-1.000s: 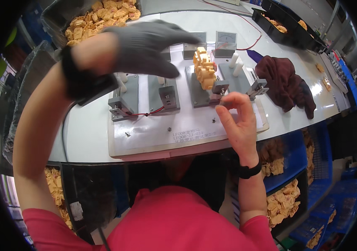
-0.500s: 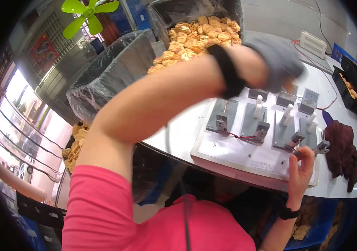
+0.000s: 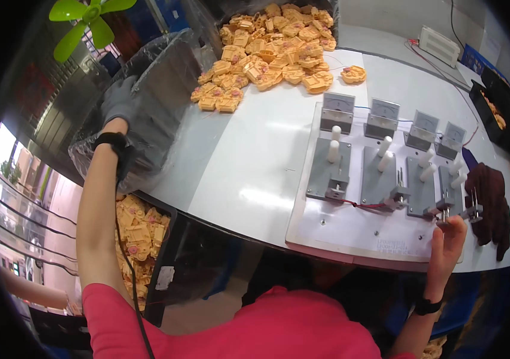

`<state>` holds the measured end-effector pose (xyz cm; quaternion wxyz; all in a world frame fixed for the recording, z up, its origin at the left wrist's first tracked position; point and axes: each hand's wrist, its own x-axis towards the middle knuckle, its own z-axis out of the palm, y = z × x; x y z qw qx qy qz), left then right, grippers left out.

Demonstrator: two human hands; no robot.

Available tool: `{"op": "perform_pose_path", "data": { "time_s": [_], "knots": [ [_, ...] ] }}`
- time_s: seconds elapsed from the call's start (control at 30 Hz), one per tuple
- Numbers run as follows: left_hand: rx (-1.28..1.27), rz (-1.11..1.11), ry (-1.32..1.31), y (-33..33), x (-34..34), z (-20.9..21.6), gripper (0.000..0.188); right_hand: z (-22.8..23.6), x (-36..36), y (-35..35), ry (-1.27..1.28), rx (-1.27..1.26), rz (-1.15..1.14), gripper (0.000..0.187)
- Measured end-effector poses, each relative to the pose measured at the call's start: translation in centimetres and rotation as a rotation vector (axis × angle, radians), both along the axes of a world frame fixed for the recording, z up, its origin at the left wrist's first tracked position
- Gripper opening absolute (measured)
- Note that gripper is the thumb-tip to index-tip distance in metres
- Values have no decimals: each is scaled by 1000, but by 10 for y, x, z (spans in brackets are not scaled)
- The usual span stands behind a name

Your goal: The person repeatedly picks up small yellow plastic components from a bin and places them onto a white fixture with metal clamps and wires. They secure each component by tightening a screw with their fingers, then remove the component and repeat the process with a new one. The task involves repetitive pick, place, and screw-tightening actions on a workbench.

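Note:
My left hand (image 3: 119, 103), in a grey glove with a black wristband, is over the rim of a bin lined with clear plastic (image 3: 165, 78) at the far left. Its fingers are too dim and blurred to show whether they grip anything. At the right, my bare right hand (image 3: 448, 242) has bent fingers at a small metal clamp (image 3: 443, 213) on the front of a test fixture. The white fixture board (image 3: 350, 230) carries several grey plates (image 3: 380, 176) with white pegs (image 3: 385, 161). Behind these stand several panel meters (image 3: 383, 113).
Yellow plastic housings (image 3: 279, 51) are heaped at the back, and one lone housing (image 3: 353, 74) lies beside them. More fill a black crate (image 3: 165, 239) below the table's left edge. A dark brown glove (image 3: 488, 197) lies right of the fixture. Black trays (image 3: 500, 113) stand behind it.
My left arm has swung from above the meters across to the plastic-lined bin at the left. My right hand stays at the same clamp. The whole view has shifted.

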<state>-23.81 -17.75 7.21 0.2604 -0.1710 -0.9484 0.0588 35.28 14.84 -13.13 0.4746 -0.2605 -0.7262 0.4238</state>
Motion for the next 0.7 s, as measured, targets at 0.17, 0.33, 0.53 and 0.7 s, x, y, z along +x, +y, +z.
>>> {"op": "perform_pose_path", "data": {
  "time_s": [0.17, 0.33, 0.53, 0.7],
  "knots": [
    [41, -393, -368, 89, -52, -78, 50, -2, 1, -2, -12, 41, -52, 38],
    [-14, -121, -608, 173, -42, -138, 73, 0, 2, -5, -36, 36, -101, 37],
    [-27, -141, -625, 182, -43, -169, 66, 17, -11, -13, -76, 134, -187, 34],
    [169, -269, -782, 153, -18, -151, 53, 22, -18, -15, -138, 143, -221, 35]
  ]
}}
